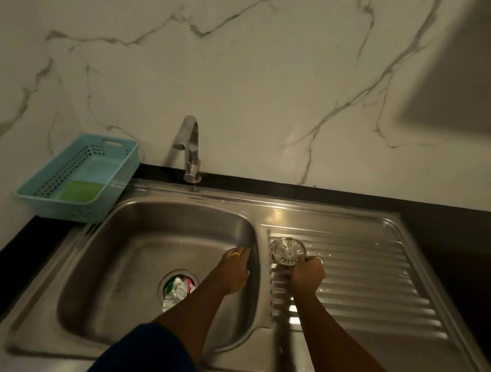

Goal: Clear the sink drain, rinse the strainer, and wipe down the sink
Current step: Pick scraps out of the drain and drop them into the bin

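The round metal strainer [288, 250] lies on the ribbed drainboard [363, 283], at its left end beside the basin. My right hand [307, 274] grips the strainer's near rim. My left hand [233, 268] hovers over the right side of the steel sink basin [133, 250], close to its right wall, with its fingers loosely bent and nothing in them. In the open drain hole [169, 279] sits a crumpled silvery wrapper [177, 291] with green and red print, partly hidden by my left forearm.
A chrome faucet [189, 146] stands behind the basin, with no water running. A teal plastic basket [77, 178] holding a green sponge [81, 191] sits on the black counter at the back left. A marble wall rises behind.
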